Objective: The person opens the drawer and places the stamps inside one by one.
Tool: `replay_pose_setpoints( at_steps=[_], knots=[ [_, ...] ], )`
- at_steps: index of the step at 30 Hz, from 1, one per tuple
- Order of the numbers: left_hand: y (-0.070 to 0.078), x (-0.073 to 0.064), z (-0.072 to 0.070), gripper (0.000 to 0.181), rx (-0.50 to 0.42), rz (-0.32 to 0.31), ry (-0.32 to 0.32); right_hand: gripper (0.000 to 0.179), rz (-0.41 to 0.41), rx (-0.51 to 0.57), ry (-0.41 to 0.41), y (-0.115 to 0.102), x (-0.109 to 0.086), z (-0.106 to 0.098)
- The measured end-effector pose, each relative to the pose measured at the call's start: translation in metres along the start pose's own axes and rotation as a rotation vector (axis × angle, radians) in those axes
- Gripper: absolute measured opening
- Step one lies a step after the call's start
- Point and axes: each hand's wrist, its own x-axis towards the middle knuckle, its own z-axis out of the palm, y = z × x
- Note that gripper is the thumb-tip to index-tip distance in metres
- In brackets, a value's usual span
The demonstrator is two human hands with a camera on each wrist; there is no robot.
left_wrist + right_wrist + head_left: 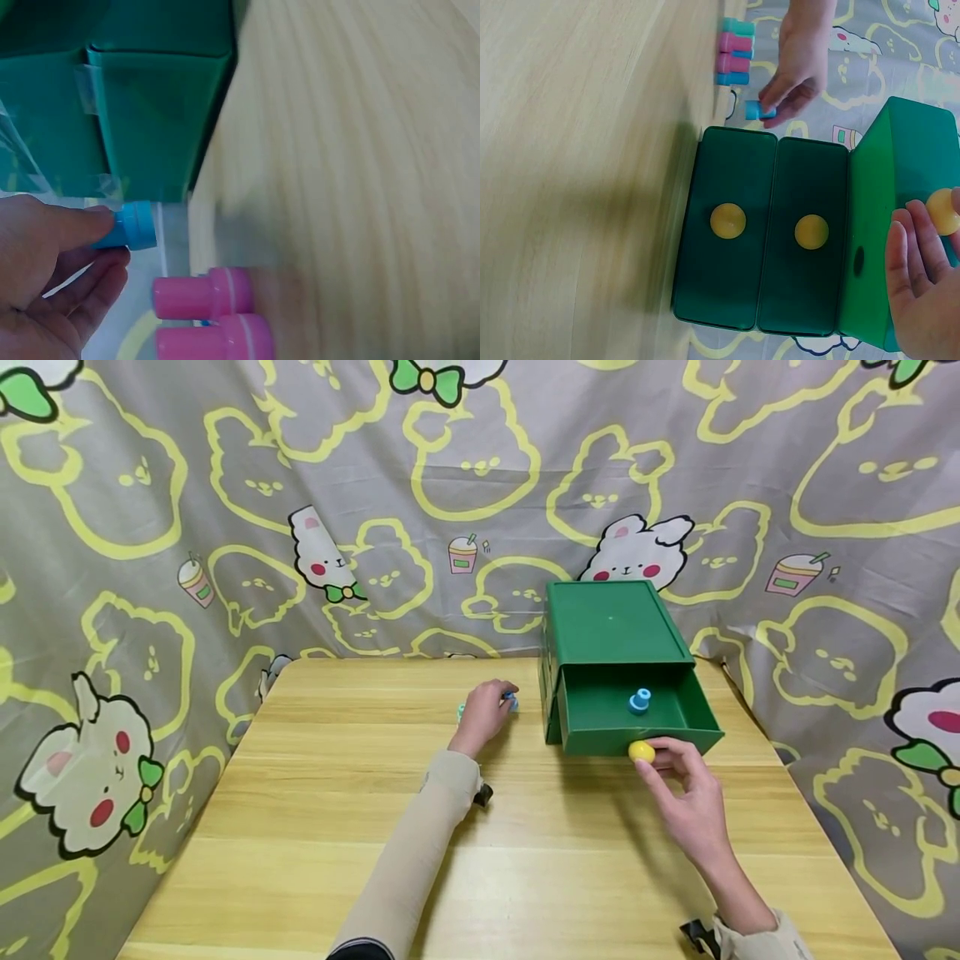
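My left hand (483, 714) pinches a small light-blue stamp-shaped piece (136, 226) between thumb and fingers, left of the green drawer cabinet (611, 622). In the right wrist view that piece (760, 110) is held up above the row of others. My right hand (690, 797) holds the yellow round knob (641, 752) of the top drawer (596, 742), thumb on one side and fingers on the other. This drawer stands pulled out, and another blue stamp-shaped piece (640, 702) is upright inside it.
Two lower drawers with yellow knobs (728, 220) are closed. Beside the cabinet, pink pieces (202, 296) stand on the wooden table (337, 827), along with blue and teal ones (739, 27). A patterned grey curtain (450, 468) hangs behind the table.
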Motion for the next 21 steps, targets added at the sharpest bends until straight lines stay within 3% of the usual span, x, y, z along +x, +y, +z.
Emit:
replay_pose_setpoints(
  at_steps=[9,21],
  knots=[
    [0.018,0.000,-0.012,0.024,-0.006,0.059,0.026,0.035,0.006,0.002,0.005,-0.001,-0.001,0.001],
    [0.036,-0.002,-0.021,0.025,-0.062,0.078,0.058,0.034,0.002,-0.011,0.008,0.000,-0.001,0.001]
  ],
)
